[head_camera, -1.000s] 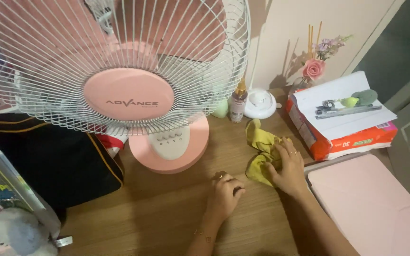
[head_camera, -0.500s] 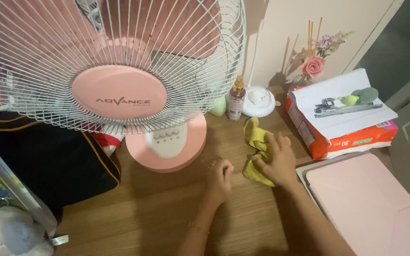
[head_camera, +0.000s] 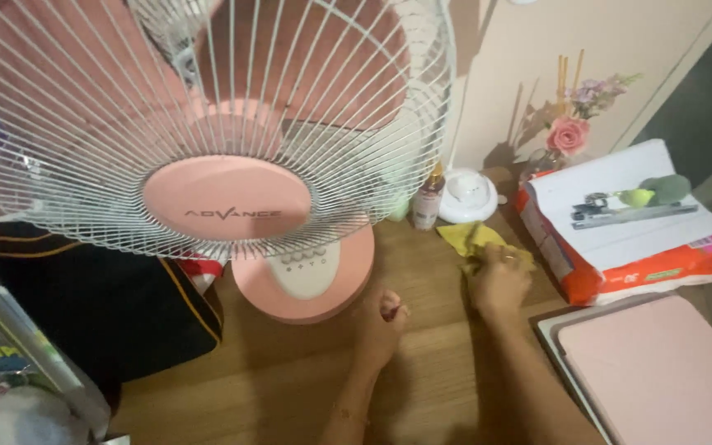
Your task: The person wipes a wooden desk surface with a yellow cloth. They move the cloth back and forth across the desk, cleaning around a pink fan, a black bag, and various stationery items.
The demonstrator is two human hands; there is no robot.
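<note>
Right hand (head_camera: 500,283) is pressed palm-down on a crumpled yellow cloth (head_camera: 473,241), fingers curled over its near edge and gripping it; the cloth lies flat on the wooden table (head_camera: 290,371), just right of the pink round fan base (head_camera: 306,280). Left hand (head_camera: 381,317) rests on the table touching or nearly touching the front-right rim of the fan base, fingers curled loosely inward, holding nothing. The pink and white desk fan with wire grille (head_camera: 208,132) towers over the base and fills the upper left of the view. Behind the cloth, right of the fan base: a small amber bottle with a white cap (head_camera: 427,198) standing upright, and just beside it a white round dish-like object (head_camera: 467,196). Further right of the base, against the wall, a small vase with a pink artificial rose (head_camera: 568,136). Right of that, an orange wrapped pack of paper (head_camera: 620,255) with white sheets on top, carrying a metal clip tool and a small green object (head_camera: 657,189). Near right of the hands, a pink flat case (head_camera: 661,371) at the table edge. Left of the fan base, a black garment with orange stripes (head_camera: 84,305), and books (head_camera: 2,346) at the far left.
</note>
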